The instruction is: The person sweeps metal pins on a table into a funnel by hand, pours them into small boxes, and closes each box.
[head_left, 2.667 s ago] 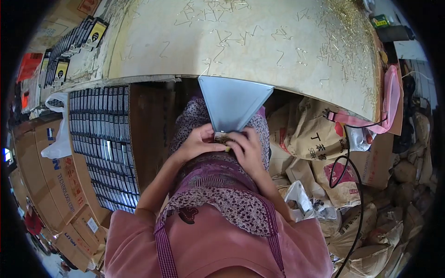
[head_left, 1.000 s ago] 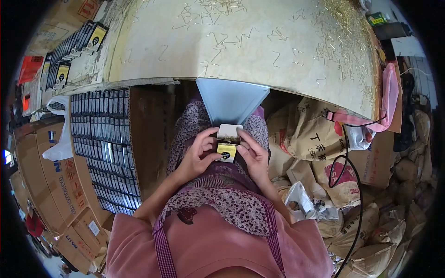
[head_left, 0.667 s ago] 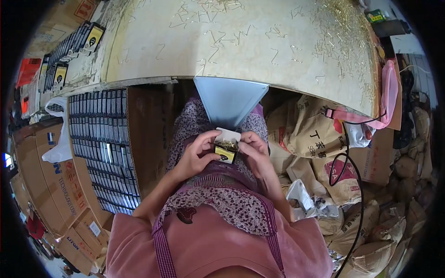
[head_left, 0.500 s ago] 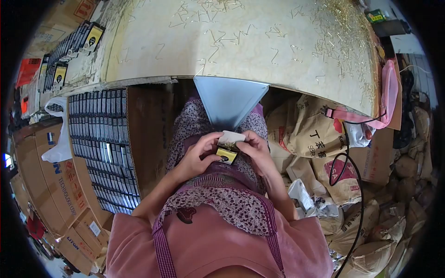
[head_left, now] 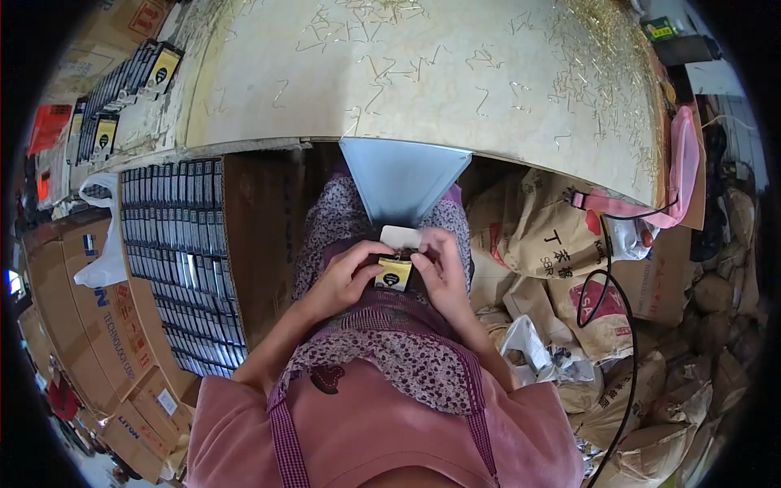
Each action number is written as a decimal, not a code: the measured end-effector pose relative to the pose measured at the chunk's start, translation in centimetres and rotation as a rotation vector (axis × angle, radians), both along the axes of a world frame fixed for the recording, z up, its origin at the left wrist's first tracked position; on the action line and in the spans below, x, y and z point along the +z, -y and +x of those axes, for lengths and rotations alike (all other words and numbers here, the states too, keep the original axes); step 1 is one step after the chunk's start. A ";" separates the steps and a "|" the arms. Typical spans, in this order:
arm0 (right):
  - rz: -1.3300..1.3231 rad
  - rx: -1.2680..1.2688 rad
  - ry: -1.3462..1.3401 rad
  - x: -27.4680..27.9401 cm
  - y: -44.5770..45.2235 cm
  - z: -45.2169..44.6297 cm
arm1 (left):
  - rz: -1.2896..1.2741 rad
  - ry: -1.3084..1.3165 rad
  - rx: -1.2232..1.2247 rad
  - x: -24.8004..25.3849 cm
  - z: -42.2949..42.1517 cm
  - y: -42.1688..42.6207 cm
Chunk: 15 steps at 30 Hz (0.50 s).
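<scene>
A small black-and-yellow cardboard box (head_left: pixel 394 276) is held over my lap, its pale flap (head_left: pixel 399 237) standing up at the far end. My left hand (head_left: pixel 354 272) grips the box's left side, fingers at the top edge and thumb on the front. On the other side, my right hand (head_left: pixel 440 264) has its thumb against the upper right corner, with its fingers bent and slightly blurred near the flap. What lies inside the box is mostly hidden by my fingers. Just beyond the hands, a grey metal chute (head_left: pixel 404 175) slopes down from the table edge.
Bent gold-coloured wire pieces (head_left: pixel 602 89) lie scattered and heaped on the table (head_left: pixel 268 114). To the left, a carton holds rows of dark boxes (head_left: pixel 179 252); similar yellow-labelled boxes (head_left: pixel 165 67) stand on the table. Paper sacks (head_left: pixel 553 228) and a black cable (head_left: pixel 633 350) are at right.
The box has become more upright and its flap stands more clearly open. My right hand's fingers have lifted and shifted, and its thumb has moved off the opening to the corner.
</scene>
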State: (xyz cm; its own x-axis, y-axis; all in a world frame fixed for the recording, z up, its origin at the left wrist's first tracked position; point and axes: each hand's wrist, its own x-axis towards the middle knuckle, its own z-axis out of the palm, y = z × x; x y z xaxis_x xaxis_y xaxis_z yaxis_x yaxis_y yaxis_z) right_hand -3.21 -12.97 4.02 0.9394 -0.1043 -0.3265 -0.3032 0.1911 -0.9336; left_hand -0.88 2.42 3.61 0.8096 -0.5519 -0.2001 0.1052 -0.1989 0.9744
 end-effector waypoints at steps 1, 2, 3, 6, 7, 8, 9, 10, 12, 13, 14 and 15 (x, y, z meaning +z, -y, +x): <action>-0.001 0.002 0.000 -0.1 0.1 0.1 | -0.001 0.000 0.002 -0.1 -0.1 0.1; -0.047 0.064 0.054 -0.2 0.4 0.2 | -0.042 -0.056 0.051 -0.1 -0.2 0.3; -0.093 0.124 0.109 -0.2 0.7 0.3 | -0.083 -0.112 0.099 -0.2 -0.4 0.5; -0.170 0.189 0.093 0.3 0.9 1.0 | -0.141 -0.201 0.174 -0.5 -0.7 0.9; -0.149 0.131 -0.037 1.0 0.8 1.0 | -0.115 -0.183 0.155 -0.6 -0.8 1.0; -0.154 0.135 -0.006 0.9 0.8 1.0 | -0.120 -0.151 0.159 -0.5 -0.7 1.0; -0.068 0.120 -0.072 0.6 0.9 1.0 | -0.069 -0.054 0.092 -0.2 -0.5 1.0; 0.021 0.108 -0.144 0.4 0.9 1.0 | -0.012 0.037 0.027 -0.1 -0.5 0.9; -0.092 0.208 -0.085 0.3 1.5 0.9 | -0.033 0.019 0.058 -0.6 -0.7 1.0; -0.090 0.221 -0.068 -0.1 1.9 0.8 | -0.059 -0.023 0.077 -1.0 -0.9 1.2; -0.169 0.315 0.053 -0.9 2.4 0.6 | -0.085 -0.067 0.096 -1.5 -1.0 1.3; -0.248 0.405 0.173 -1.4 2.7 0.5 | -0.112 -0.114 0.113 -1.7 -1.1 1.4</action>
State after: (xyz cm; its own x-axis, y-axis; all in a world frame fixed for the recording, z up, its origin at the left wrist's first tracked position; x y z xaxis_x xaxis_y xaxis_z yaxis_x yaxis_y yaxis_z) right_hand -2.75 -15.65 2.66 0.9586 0.2252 -0.1745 -0.1443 -0.1442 -0.9790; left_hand -1.98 1.00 1.93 0.8435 -0.4823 -0.2364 0.2316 -0.0704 0.9703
